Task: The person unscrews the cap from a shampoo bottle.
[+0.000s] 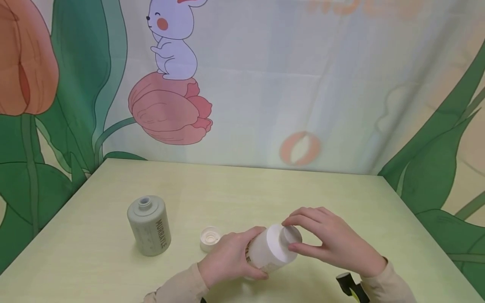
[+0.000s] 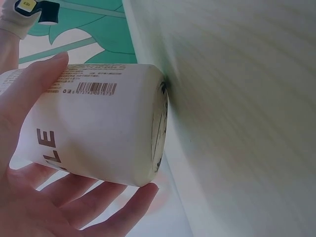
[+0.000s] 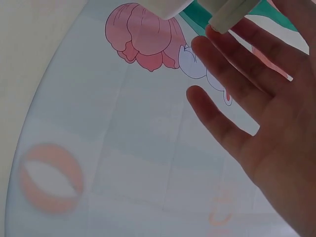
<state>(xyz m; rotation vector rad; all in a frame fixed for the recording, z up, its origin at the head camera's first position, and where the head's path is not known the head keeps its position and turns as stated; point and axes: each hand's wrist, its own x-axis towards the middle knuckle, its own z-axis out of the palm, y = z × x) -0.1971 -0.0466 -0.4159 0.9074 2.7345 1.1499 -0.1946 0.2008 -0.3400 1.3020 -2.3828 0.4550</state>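
Observation:
My left hand [image 1: 231, 254] grips the body of a white bottle [image 1: 261, 253], tilted with its top toward the right. Brown letters and a barcode show on the bottle's side [image 2: 106, 123] in the left wrist view, where its base is close to the tabletop. The thumb and forefinger of my right hand [image 1: 333, 242] pinch the white cap [image 1: 292, 238] on the bottle's top. In the right wrist view this cap [image 3: 234, 15] sits at the upper edge, the other fingers spread beside it. Just left of my left hand, a loose white cap [image 1: 210, 239] lies with its hollow side up.
A grey bottle [image 1: 149, 227] marked MURRAYLE stands upright on the left of the pale yellow table [image 1: 242, 189], its neck uncapped. Behind the table hangs a printed cloth [image 1: 246, 84] with a rabbit and tulips. Black camera gear [image 1: 350, 286] is beside the right sleeve.

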